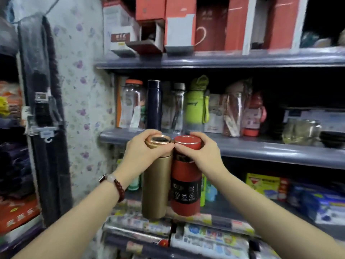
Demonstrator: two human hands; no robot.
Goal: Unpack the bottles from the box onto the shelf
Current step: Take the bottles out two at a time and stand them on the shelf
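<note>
Bottles carried paired, upright, touching: left hand grips gold bottle by cap, right hand grips red bottle, level with middle shelf edge, likely for placing together.

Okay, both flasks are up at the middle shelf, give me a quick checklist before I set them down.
1. Left hand grips the gold flask by its cap: ok.
2. Right hand grips the red flask by its cap: ok.
3. Both flasks upright, side by side: ok.
4. Flask bases above the middle shelf edge: not ok, they hang below it.
5. Free space on the shelf behind the hands: cannot tell, the dark blue bottle and green bottle stand close.
</note>
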